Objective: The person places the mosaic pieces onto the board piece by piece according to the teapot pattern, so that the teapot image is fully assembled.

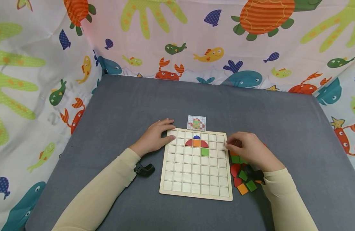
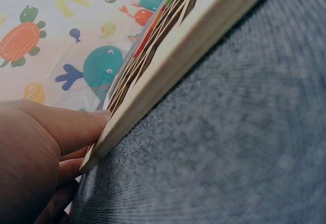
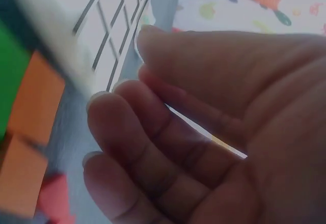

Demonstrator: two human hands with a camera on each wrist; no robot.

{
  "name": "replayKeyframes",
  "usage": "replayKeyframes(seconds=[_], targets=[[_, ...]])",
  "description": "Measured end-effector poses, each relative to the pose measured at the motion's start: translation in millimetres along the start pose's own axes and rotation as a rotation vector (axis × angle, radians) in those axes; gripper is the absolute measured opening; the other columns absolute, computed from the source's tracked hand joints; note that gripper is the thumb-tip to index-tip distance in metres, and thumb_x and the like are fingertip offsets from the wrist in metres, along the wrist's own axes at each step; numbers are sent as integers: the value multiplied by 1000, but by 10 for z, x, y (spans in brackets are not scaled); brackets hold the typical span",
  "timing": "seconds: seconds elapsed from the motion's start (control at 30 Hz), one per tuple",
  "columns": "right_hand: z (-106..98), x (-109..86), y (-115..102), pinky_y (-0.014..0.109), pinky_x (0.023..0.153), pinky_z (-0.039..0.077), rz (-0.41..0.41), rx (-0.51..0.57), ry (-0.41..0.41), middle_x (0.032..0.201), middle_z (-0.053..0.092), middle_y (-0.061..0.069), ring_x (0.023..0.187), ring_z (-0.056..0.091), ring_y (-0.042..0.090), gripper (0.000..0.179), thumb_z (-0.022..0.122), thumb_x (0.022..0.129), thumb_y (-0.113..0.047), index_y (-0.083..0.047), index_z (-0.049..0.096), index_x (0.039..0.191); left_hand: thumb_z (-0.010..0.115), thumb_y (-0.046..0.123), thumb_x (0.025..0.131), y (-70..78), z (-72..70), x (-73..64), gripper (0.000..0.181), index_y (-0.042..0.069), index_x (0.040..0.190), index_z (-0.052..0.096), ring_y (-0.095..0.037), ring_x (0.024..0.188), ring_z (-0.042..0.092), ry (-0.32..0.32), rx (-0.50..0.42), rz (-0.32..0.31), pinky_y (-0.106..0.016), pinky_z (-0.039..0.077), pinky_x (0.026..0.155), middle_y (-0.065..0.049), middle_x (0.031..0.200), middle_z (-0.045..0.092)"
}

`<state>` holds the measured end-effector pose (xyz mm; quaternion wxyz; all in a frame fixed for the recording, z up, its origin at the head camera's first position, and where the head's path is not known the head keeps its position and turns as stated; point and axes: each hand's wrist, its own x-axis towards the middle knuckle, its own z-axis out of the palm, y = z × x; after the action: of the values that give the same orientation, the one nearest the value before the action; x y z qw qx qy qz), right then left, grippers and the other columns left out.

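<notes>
grid board [image 1: 196,170], lying flat on the table [image 1: 119,96], just beside the pattern card [image 1: 196,123], with blue, red, orange and green pieces [image 1: 196,143] in its far cells. touched at the far left corner by the left hand [image 1: 152,136], with fingers nearly straight; flanked at the right edge by the right hand [image 1: 249,148], loosely bent around nothing visible, beside loose blocks [image 1: 243,175].

Board [image 1: 191,176] on the surface [image 1: 137,99], lower centre of the frame; card [image 1: 196,123] at its upper edge; loose pieces [image 1: 242,175] along its right side; cloth [image 1: 189,69] across the top
</notes>
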<state>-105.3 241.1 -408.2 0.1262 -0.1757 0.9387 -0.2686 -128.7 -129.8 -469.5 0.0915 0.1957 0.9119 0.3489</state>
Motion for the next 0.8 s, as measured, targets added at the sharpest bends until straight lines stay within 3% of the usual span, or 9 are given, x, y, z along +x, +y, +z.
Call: replayKeyframes(seconds=[0.33, 0.53, 0.8], targets=[[-170, -173, 222, 30, 68, 58, 73, -41, 4, 95, 73, 1, 82, 62, 18, 15, 80, 96, -18, -9, 79, 108, 71, 34, 103, 7, 8, 4, 48, 12, 146, 65, -25, 158, 31, 1, 1, 0, -48, 19, 133, -4, 165, 44], [-306, -268, 370, 27, 60, 56, 117, -50, 30, 97, 73, 5, 80, 62, 20, 20, 80, 95, -17, -6, 78, 113, 71, 34, 103, 0, 18, 2, 48, 12, 145, 65, -24, 159, 30, 5, -12, -4, -49, 18, 133, -4, 165, 44], [-332, -299, 586, 26, 60, 55, 145, -71, 28, 100, 70, 12, 82, 62, 22, 26, 82, 93, -17, 0, 77, 113, 70, 34, 103, -33, 20, 10, 49, 12, 146, 64, -25, 159, 30, 6, 2, 7, -47, 18, 134, -5, 165, 44]])
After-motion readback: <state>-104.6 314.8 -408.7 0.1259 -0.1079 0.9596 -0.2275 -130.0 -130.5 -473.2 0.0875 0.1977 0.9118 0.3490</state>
